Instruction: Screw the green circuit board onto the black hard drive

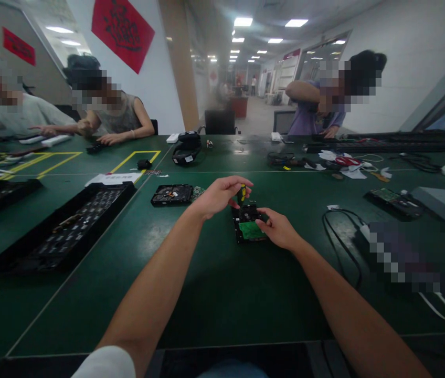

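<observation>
A black device with a green circuit board, which looks like a hard drive [252, 231], lies on the table in front of me. My left hand [222, 197] is closed on a short yellow-and-black screwdriver [242, 195], held upright over the drive's far end. Its tip is too small to make out. My right hand [279, 227] grips the drive's right edge, thumb near the green board. Left of my left hand lies another opened drive [172, 194], with a heap of small screws or metal bits [198, 193] beside it.
Long black trays [65, 231] occupy the left side. A black case [186, 149] stands farther back. On the right are a cable [340, 247], a blurred-out phone-like object [403, 257], a circuit-board device [393, 202] and a grey box [443, 205]. Several people sit across the green table [222, 294].
</observation>
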Demonstrator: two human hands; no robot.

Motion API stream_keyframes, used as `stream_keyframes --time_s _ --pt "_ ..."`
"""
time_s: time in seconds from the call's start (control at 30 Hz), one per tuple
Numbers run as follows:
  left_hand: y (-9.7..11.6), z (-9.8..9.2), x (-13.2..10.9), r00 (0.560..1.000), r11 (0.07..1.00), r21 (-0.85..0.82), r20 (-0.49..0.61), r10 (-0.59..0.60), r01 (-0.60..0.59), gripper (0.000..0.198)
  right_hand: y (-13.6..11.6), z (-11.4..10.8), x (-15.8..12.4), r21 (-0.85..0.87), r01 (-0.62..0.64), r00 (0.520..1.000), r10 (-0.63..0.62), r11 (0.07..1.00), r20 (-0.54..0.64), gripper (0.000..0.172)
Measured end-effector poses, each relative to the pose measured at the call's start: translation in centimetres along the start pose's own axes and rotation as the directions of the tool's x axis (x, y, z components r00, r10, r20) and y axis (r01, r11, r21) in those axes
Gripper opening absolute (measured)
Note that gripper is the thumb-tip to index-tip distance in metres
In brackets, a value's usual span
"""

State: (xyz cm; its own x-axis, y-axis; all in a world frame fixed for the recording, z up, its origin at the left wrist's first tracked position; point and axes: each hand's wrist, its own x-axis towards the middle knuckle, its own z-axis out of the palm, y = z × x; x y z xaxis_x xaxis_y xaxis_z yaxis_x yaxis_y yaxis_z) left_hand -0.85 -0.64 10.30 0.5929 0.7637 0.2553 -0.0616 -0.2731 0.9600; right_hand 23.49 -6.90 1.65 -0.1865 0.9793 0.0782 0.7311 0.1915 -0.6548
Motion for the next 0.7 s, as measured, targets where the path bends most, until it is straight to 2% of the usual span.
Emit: stream_keyframes --time_s 0.27,0.37,0.5,0.6,0.7 --pt "1.6 0.4 -0.4 0.998 0.993 0.115 -0.064 -0.013 0.021 0.019 0.2 0.0 0.0 -0.010 -0.012 1.000 0.012 1.000 -0.011 0.049" --pt "1.5 0.6 -0.4 0.996 0.997 0.069 -0.081 -0.030 0.036 0.018 0.2 0.1 0.0 0.004 -0.019 1.000 0.019 1.000 -0.010 0.050" --pt "0.9 0.7 -0.1 0.999 1.000 0.027 -0.034 0.000 0.001 0.013 0.2 0.2 0.0 0.008 -0.005 1.000 0.005 1.000 -0.011 0.050" --pt "0.5 0.5 0.1 1.000 1.000 -0.002 -0.006 -0.004 0.004 0.020 0.3 0.2 0.1 0.003 0.010 1.000 -0.010 1.000 -0.019 0.050" --pt "0.3 0.2 0.1 0.998 0.991 -0.123 0.007 -0.057 0.057 0.025 0.2 0.1 0.0 -0.010 0.004 1.000 -0.004 1.000 -0.017 0.049"
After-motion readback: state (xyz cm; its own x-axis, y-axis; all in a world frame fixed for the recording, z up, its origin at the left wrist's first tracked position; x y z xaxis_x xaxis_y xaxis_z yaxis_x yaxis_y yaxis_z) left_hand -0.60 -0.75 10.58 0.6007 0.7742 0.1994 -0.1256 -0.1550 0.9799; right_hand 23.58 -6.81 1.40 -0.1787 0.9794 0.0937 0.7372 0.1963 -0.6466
